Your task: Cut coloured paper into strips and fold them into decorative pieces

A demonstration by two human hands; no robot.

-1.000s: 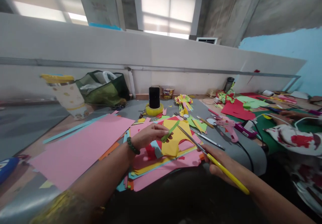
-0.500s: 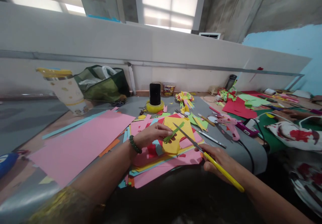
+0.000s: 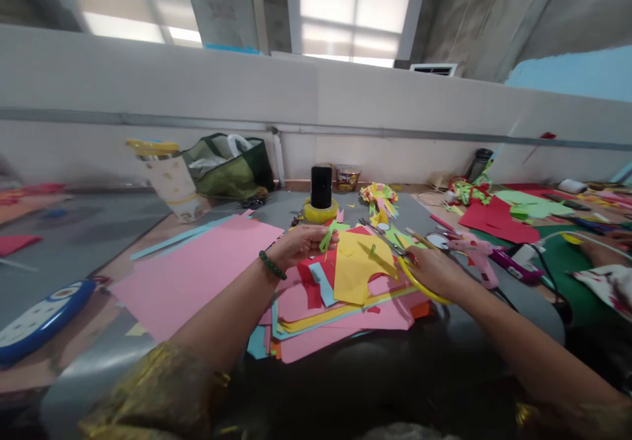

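My left hand (image 3: 298, 245) is closed in a pinch on a small green paper piece (image 3: 326, 238), held over the paper stack. My right hand (image 3: 435, 271) grips scissors with yellow handles (image 3: 419, 282); the blades point up and left, apart from the green piece. A tiny green scrap (image 3: 373, 250) shows over the yellow paper sheet (image 3: 351, 275) between my hands; whether it touches the sheet I cannot tell. Around that sheet lie red paper (image 3: 309, 285), a light blue strip (image 3: 322, 284) and pink sheets (image 3: 340, 342).
Large pink sheets (image 3: 207, 269) lie left, beside a blue-rimmed pouch (image 3: 49, 318). Behind stand a tumbler (image 3: 170, 180), a green bag (image 3: 232, 170), a phone (image 3: 321, 188) on yellow tape and a paper flower (image 3: 379, 195). A pink glue gun (image 3: 476, 250) and another person's hand (image 3: 600, 253) are right.
The scissors have come away from the green paper, and my right hand has turned them. A tiny green scrap now shows between my hands. The whole view has shifted left.
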